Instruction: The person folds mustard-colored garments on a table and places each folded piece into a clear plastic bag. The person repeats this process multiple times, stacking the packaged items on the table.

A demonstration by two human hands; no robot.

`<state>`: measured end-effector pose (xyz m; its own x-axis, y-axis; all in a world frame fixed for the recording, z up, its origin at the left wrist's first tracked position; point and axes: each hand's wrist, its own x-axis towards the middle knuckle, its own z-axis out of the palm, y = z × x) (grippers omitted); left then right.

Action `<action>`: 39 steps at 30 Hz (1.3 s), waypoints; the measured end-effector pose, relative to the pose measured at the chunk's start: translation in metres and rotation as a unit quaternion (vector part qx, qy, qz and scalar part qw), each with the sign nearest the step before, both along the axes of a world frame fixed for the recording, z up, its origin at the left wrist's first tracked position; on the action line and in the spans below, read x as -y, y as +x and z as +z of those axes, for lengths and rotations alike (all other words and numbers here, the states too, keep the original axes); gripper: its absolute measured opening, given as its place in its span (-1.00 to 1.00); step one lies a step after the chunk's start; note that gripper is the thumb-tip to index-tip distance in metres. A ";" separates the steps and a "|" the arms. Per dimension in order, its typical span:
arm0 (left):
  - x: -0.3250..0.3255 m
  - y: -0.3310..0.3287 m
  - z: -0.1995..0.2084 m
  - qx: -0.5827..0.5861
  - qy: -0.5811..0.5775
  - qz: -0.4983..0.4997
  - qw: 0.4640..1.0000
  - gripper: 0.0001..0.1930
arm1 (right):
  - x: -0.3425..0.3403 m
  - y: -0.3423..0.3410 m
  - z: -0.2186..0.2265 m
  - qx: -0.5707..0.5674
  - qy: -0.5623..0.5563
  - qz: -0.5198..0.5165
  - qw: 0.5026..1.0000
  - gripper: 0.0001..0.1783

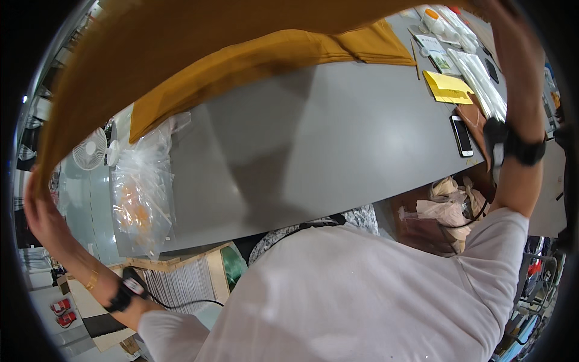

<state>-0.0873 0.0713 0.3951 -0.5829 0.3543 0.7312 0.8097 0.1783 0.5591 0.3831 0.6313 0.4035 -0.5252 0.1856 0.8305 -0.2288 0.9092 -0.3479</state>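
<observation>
Our left hand (pixel 37 208) grips, at nine o'clock, a mustard-brown fabric sheet (pixel 181 30) arching through twelve; our right hand (pixel 503 15), at two, is too cropped to tell. Probably soft, light; best held by edges.

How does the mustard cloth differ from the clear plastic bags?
The mustard cloth is opaque; the plastic bags are see-through. The cloth is held up by the left hand; the bags lie at the left end of the table. Both look thin and flexible.
</observation>
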 end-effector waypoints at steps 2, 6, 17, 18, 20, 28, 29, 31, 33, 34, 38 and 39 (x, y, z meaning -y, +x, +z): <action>0.001 0.061 -0.059 -0.036 -0.082 -0.037 0.995 -0.45 | 0.017 0.033 -0.044 0.046 -0.048 -0.057 0.996 -0.74; 0.013 0.145 -0.157 -0.039 -0.209 0.038 0.976 -0.59 | 0.091 0.079 -0.135 0.054 -0.229 -0.057 0.970 -0.44; 0.060 0.161 -0.294 0.422 -0.062 -0.143 0.893 -0.86 | 0.127 0.096 -0.277 0.274 -0.511 0.043 0.813 -0.87; 0.049 0.145 -0.297 0.490 -0.014 -0.191 0.850 -0.84 | 0.114 0.089 -0.283 0.294 -0.545 0.014 0.785 -0.91; 0.020 0.101 -0.299 0.517 -0.032 0.004 0.855 -0.77 | 0.079 0.062 -0.292 0.305 -0.565 -0.022 0.767 -0.93; -0.107 -0.031 -0.333 0.564 -0.120 -0.085 0.812 -0.72 | -0.029 -0.070 -0.330 0.319 -0.592 0.002 0.741 -0.63; -0.110 -0.030 -0.334 0.566 -0.153 -0.075 0.806 -0.70 | -0.032 -0.074 -0.330 0.333 -0.586 0.009 0.739 -0.54; -0.103 -0.014 -0.331 0.576 -0.156 -0.040 0.802 -0.51 | -0.027 -0.067 -0.329 0.353 -0.508 -0.059 0.783 -0.46; -0.077 0.020 -0.319 0.522 -0.174 -0.076 0.831 -0.40 | -0.007 -0.042 -0.326 0.326 -0.499 -0.080 0.799 -0.30; -0.061 0.040 -0.313 0.493 -0.188 -0.067 0.847 -0.34 | 0.005 -0.020 -0.319 0.337 -0.508 -0.056 0.790 -0.26; 0.000 0.123 -0.304 0.192 -0.391 -0.111 0.893 -0.34 | 0.076 0.049 -0.315 0.400 -0.251 -0.070 0.879 -0.36; 0.010 0.135 -0.301 0.135 -0.440 -0.091 0.883 -0.41 | 0.084 0.059 -0.310 0.487 -0.172 -0.111 0.849 -0.46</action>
